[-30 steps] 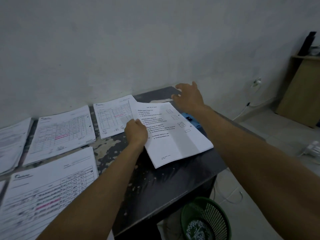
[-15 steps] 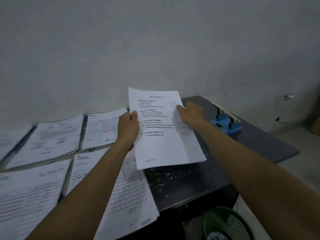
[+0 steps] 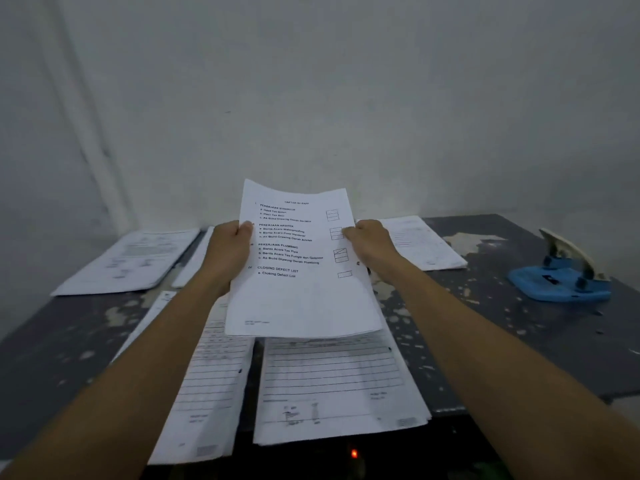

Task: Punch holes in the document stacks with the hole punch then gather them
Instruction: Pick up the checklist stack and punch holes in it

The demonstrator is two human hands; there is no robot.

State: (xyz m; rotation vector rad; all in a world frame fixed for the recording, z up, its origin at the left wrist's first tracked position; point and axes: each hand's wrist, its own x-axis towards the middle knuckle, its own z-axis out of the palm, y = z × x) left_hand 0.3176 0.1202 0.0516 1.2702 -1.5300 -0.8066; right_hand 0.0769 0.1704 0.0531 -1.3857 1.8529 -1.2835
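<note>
We find bare desk (image 3: 540, 344) at the right, between the near paper stacks (image 3: 332, 386) and the blue hole punch (image 3: 561, 277) at far right. More stacks (image 3: 128, 261) cover the far left; the near left corner lies open.

The top sheet of the held stack (image 3: 301, 265), in the middle of the frame, carries a printed list. Its heading looks like "DAFTAR ISI BAPP", though small. Below stand "PEKERJAAN STRUKTUR", "PEKERJAAN ARSITEK", "PEKERJAAN PLUMBING" and "CLOSING DEFECT LIST", with the item "a. Closing Defect List". The lettered sub-lines are only partly legible. Print on the other papers (image 3: 332, 386) lower in the frame is too blurred to read.
</note>
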